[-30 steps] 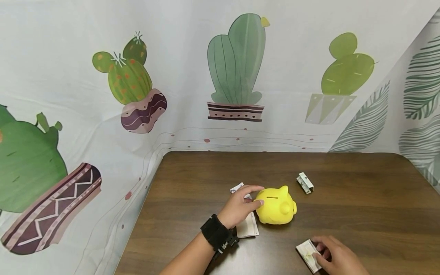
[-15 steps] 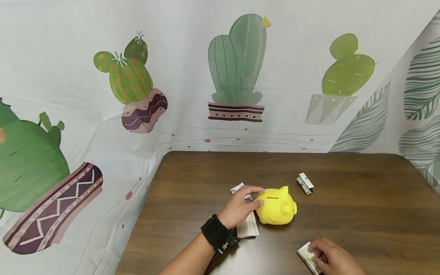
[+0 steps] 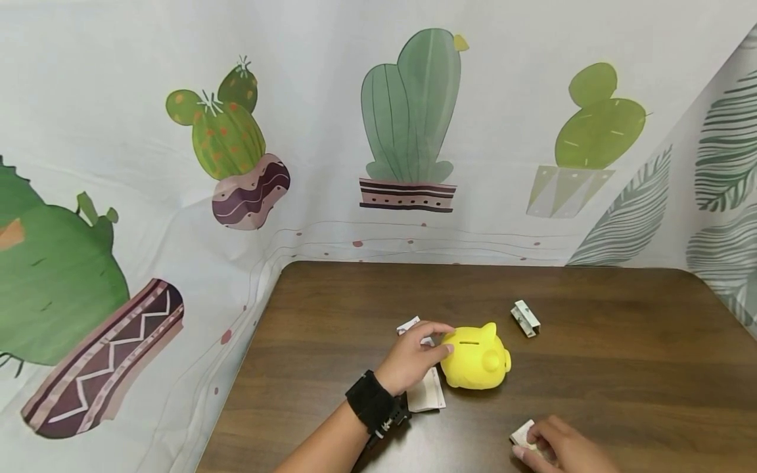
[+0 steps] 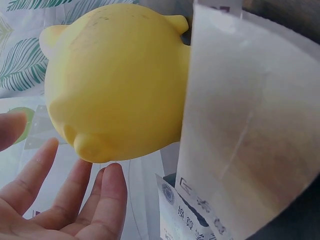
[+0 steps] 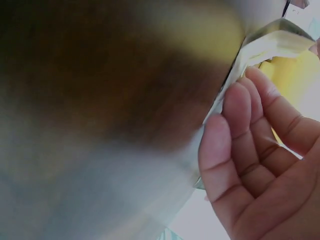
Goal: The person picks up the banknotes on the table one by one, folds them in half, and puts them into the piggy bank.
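A yellow piggy bank (image 3: pixel 475 358) with a slot in its back stands on the table, snout toward the right. My left hand (image 3: pixel 410 355) reaches to its rear end, thumb and index finger spread against it. In the left wrist view the left fingers (image 4: pixel 114 192) extend loosely beside the yellow body (image 4: pixel 120 85). My right hand (image 3: pixel 562 447) pinches a folded banknote (image 3: pixel 523 433) near the front edge, thumb at its left side and fingertips on top. In the right wrist view the fingers (image 5: pixel 216 145) press along the banknote's edge (image 5: pixel 272 45).
Another folded banknote (image 3: pixel 526 318) stands creased behind the piggy bank to the right. Printed paper notes (image 3: pixel 426 393) lie under and beside the left hand. A black wrist strap (image 3: pixel 371 402) is on the left arm. A cactus-print cloth (image 3: pixel 319 131) hangs behind the table.
My right hand has moved slightly left over the banknote, its thumb now at the note's left side; less of the note shows. The left hand and piggy bank stay put.
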Available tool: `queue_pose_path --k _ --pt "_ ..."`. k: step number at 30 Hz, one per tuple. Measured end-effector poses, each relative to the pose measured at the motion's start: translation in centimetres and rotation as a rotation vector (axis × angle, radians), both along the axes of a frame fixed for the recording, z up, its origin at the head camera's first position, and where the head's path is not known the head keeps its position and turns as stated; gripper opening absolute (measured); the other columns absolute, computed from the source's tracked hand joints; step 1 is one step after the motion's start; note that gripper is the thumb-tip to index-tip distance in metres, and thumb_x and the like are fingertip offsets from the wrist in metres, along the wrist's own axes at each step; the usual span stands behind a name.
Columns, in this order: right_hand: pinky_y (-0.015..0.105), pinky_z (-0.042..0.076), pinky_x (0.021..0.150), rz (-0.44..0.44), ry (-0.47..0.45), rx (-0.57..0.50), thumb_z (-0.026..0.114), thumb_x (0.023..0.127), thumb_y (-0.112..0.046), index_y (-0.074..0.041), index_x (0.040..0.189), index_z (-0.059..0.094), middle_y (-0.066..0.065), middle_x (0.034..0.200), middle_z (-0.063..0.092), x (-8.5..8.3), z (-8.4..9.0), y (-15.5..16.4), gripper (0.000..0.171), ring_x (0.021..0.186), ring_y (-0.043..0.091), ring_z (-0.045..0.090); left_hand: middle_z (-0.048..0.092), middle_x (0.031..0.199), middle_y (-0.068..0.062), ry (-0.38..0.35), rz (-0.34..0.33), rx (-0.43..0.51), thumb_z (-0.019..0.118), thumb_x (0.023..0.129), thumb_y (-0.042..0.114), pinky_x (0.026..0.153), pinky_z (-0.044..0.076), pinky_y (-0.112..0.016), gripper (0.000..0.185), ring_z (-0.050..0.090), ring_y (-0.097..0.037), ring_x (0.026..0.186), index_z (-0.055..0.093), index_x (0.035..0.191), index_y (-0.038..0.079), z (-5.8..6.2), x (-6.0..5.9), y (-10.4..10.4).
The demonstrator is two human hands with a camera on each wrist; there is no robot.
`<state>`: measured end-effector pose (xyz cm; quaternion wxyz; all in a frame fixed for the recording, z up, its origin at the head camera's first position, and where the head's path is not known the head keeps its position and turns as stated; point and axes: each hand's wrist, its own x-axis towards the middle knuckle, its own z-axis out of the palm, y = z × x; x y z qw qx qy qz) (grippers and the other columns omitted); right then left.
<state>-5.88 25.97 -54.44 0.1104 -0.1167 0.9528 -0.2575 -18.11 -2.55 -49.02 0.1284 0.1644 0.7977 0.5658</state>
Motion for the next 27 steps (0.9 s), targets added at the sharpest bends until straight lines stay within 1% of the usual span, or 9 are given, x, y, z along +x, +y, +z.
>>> queue_pose_path --k 2,3,7,11,14,16,19,24,27 --pt "0.017 0.037 0.058 0.006 0.019 0.007 0.072 0.089 -0.049 -0.021 0.094 0.061 -0.007 0.088 0.050 0.08 -0.20 -0.01 0.031 0.070 -0.007 0.040 0.061 0.131 0.003 0.004 -0.001 -0.001 0.066 0.098 0.027 0.090 0.051 -0.028 0.029 0.057 -0.021 0.114 0.068 0.127 0.023 0.02 -0.01 0.00" --pt "0.017 0.037 0.058 0.021 0.048 0.009 0.075 0.088 -0.048 -0.021 0.094 0.061 -0.008 0.088 0.050 0.11 -0.34 0.04 0.031 0.071 -0.007 0.040 0.061 0.131 0.003 0.007 -0.002 0.001 0.066 0.098 0.027 0.091 0.051 -0.028 0.029 0.057 -0.022 0.115 0.068 0.127 0.023 0.05 -0.01 -0.01" --pt "0.018 0.038 0.058 0.065 0.092 -0.004 0.079 0.085 -0.038 -0.020 0.093 0.061 -0.010 0.086 0.048 0.05 -0.72 0.39 0.027 0.072 -0.009 0.039 0.060 0.134 0.003 0.010 -0.004 -0.006 0.065 0.099 0.028 0.091 0.051 -0.029 0.029 0.057 -0.025 0.119 0.068 0.127 0.024 0.15 -0.04 -0.01" --pt "0.019 0.037 0.057 0.067 0.017 0.008 0.076 0.088 -0.033 -0.019 0.095 0.063 -0.009 0.086 0.048 -0.23 -0.64 0.51 0.021 0.071 -0.008 0.039 0.059 0.136 0.003 0.005 -0.004 -0.020 0.065 0.099 0.030 0.090 0.052 -0.030 0.028 0.058 -0.023 0.117 0.068 0.127 0.027 0.25 -0.01 -0.05" --pt "0.019 0.038 0.058 0.070 0.005 0.033 0.075 0.089 -0.031 -0.016 0.098 0.065 -0.007 0.089 0.051 -0.37 -0.56 0.46 0.020 0.072 -0.007 0.040 0.059 0.136 0.003 0.006 -0.005 -0.016 0.065 0.099 0.030 0.087 0.052 -0.029 0.028 0.059 -0.021 0.111 0.068 0.127 0.027 0.25 0.03 -0.09" --pt "0.020 0.039 0.060 0.068 0.024 0.049 0.075 0.089 -0.030 -0.015 0.100 0.066 -0.007 0.091 0.053 -0.38 -0.59 0.41 0.021 0.073 -0.007 0.041 0.059 0.135 0.002 0.007 -0.006 -0.011 0.065 0.099 0.029 0.085 0.052 -0.028 0.028 0.060 -0.021 0.109 0.068 0.126 0.026 0.27 0.04 -0.10" --pt "0.021 0.041 0.061 0.079 0.090 0.057 0.075 0.089 -0.027 -0.013 0.100 0.066 -0.008 0.093 0.055 -0.30 -0.67 0.38 0.020 0.075 -0.008 0.042 0.059 0.135 0.001 0.002 -0.003 -0.007 0.065 0.099 0.028 0.081 0.053 -0.026 0.028 0.061 -0.019 0.102 0.068 0.126 0.025 0.35 0.06 -0.10" --pt "0.023 0.046 0.062 0.059 0.174 0.066 0.075 0.088 -0.021 -0.012 0.101 0.067 -0.008 0.095 0.058 -0.17 -0.44 0.22 0.018 0.077 -0.007 0.047 0.060 0.135 0.001 0.001 0.000 -0.001 0.065 0.099 0.029 0.081 0.053 -0.027 0.028 0.061 -0.021 0.104 0.068 0.126 0.025 0.48 0.09 -0.07" --pt "0.024 0.049 0.065 0.012 0.140 0.093 0.075 0.089 -0.022 -0.013 0.103 0.067 -0.008 0.097 0.061 -0.28 -0.05 0.05 0.019 0.079 -0.005 0.053 0.060 0.136 0.002 0.003 0.002 -0.006 0.065 0.099 0.030 0.085 0.053 -0.029 0.028 0.060 -0.022 0.111 0.068 0.126 0.025 0.53 0.13 -0.09"
